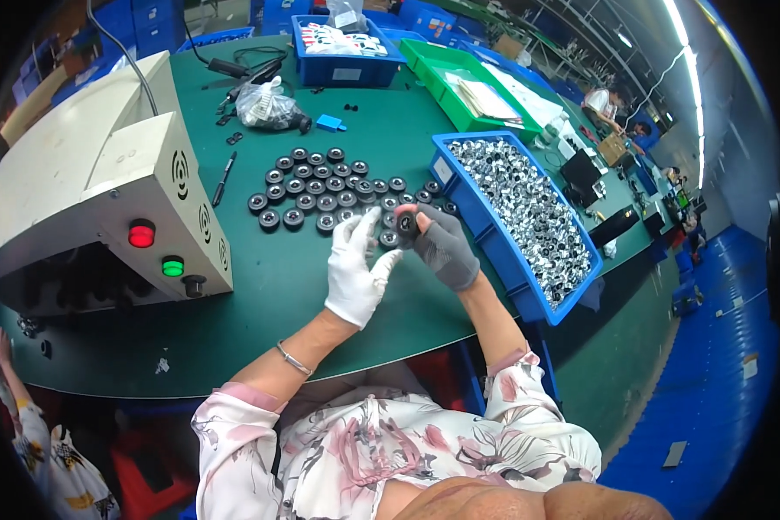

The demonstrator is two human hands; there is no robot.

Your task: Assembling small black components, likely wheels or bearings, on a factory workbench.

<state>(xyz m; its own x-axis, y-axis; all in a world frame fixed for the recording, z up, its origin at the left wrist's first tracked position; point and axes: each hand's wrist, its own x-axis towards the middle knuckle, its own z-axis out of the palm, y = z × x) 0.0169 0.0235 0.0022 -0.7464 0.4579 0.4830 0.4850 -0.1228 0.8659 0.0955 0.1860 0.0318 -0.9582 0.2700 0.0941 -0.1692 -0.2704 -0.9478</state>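
Observation:
My right hand (444,250), in a grey glove with bare fingertips, pinches a small black wheel (407,224) with a metal centre. Close on its left, my left hand (357,270) wears a white glove; its fingers are curved and apart, with nothing visible between them. Just beyond both hands, several similar black wheels (318,185) lie flat on the green table (269,334) in a loose cluster. A few of them are partly hidden behind my fingers. To the right of my right hand stands a blue bin (494,232) heaped with small shiny metal parts (529,217).
A cream machine (104,182) with red and green lights fills the left side. A black pen (224,178), a plastic bag (269,106) and a small blue piece (331,123) lie farther back. Beyond stand a blue bin (347,71) and a green tray (442,76). Another person's arm (7,368) shows at far left.

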